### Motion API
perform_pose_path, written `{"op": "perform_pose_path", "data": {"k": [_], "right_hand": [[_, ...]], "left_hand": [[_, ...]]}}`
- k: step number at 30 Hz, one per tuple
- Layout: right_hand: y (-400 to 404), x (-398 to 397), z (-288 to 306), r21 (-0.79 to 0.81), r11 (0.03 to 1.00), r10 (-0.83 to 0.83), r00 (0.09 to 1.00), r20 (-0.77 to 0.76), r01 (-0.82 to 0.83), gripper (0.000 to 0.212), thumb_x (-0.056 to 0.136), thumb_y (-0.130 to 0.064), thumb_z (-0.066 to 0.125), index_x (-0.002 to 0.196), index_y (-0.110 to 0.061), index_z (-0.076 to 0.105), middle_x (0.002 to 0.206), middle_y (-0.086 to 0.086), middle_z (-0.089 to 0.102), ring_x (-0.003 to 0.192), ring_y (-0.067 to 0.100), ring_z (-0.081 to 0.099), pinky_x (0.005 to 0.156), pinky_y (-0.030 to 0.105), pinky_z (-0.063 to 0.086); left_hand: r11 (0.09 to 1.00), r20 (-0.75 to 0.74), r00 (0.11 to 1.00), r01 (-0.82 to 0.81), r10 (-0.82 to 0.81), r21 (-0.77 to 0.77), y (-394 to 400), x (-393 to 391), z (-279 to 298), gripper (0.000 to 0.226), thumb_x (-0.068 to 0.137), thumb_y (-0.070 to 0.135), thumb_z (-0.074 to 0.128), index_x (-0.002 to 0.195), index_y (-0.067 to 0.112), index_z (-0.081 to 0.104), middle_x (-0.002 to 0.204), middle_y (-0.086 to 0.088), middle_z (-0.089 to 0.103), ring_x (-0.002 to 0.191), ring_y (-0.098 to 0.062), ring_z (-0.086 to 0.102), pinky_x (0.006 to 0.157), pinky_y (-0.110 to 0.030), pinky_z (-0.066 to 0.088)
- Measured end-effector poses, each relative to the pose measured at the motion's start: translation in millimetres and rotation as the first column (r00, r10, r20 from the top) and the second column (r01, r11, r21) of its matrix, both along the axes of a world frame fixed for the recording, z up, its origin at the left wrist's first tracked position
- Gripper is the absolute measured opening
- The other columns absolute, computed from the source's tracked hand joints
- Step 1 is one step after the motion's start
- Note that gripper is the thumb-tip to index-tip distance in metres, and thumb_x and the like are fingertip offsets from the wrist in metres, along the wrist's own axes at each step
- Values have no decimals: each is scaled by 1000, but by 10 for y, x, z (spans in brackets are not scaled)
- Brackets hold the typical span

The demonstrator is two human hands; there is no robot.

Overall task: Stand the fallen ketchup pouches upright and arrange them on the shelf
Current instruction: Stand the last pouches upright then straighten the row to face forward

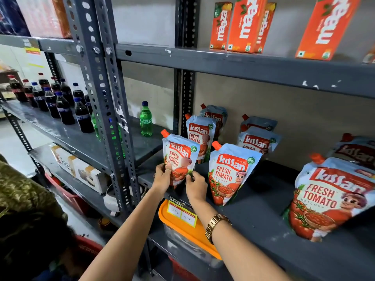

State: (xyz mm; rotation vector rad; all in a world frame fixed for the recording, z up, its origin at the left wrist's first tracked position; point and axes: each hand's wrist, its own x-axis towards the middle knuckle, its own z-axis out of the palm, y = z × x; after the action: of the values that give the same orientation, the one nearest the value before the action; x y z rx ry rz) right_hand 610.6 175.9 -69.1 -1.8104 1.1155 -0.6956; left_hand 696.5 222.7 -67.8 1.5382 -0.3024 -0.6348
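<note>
Several Kissan ketchup pouches stand on the dark grey shelf [261, 201]. My left hand [162, 176] and my right hand [195, 185] both grip the bottom of the front-left pouch [180, 153], which stands upright at the shelf's front edge. Just right of it another pouch [229, 171] stands upright. Two more stand behind on the left, the nearer one [199, 134] in front. A pair stands further back in the middle [256, 141]. At the right a large pouch [328, 197] leans back, with another [355, 151] lying behind it.
A green bottle [146, 120] stands on the neighbouring shelf to the left, past the perforated upright [113, 118]. Dark cola bottles [60, 106] fill that shelf further left. Orange Maaza cartons [245, 23] sit on the shelf above. An orange-lidded tub [182, 226] sits below.
</note>
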Motion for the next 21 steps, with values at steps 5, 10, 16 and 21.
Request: {"op": "perform_pose_path", "data": {"k": [5, 10, 16, 21], "right_hand": [[13, -118, 16, -27, 999, -33, 999, 15, 34, 25, 93, -12, 47, 111, -1, 60, 117, 19, 65, 111, 34, 58, 91, 37, 46], [76, -180, 42, -56, 996, -69, 997, 26, 70, 31, 91, -12, 51, 121, -5, 57, 123, 16, 63, 116, 31, 57, 94, 39, 47], [156, -511, 48, -113, 967, -187, 938, 292, 228, 15, 83, -5, 62, 96, -6, 67, 91, 13, 74, 83, 21, 68, 66, 19, 49], [88, -797, 7, -121, 943, -258, 912, 318, 309, 8, 82, -8, 63, 89, -6, 66, 89, 13, 73, 82, 25, 68, 68, 29, 53]], "left_hand": [[999, 24, 1000, 15, -16, 40, 7, -132, 35, 46, 98, 31, 38, 135, 6, 33, 138, -16, 48, 125, -29, 50, 97, -34, 44], [996, 9, 998, -59, 59, 63, 22, -150, 24, 47, 96, 34, 42, 134, 7, 37, 137, -16, 50, 122, -28, 53, 97, -36, 45], [930, 159, 920, -366, 358, 19, 110, -408, 67, 35, 91, 27, 54, 116, 2, 55, 118, -17, 62, 107, -28, 60, 85, -32, 46], [943, 197, 924, -334, 328, -3, 120, -561, 155, 27, 91, 20, 55, 106, -1, 62, 103, -15, 66, 98, -28, 62, 83, -31, 46]]}}
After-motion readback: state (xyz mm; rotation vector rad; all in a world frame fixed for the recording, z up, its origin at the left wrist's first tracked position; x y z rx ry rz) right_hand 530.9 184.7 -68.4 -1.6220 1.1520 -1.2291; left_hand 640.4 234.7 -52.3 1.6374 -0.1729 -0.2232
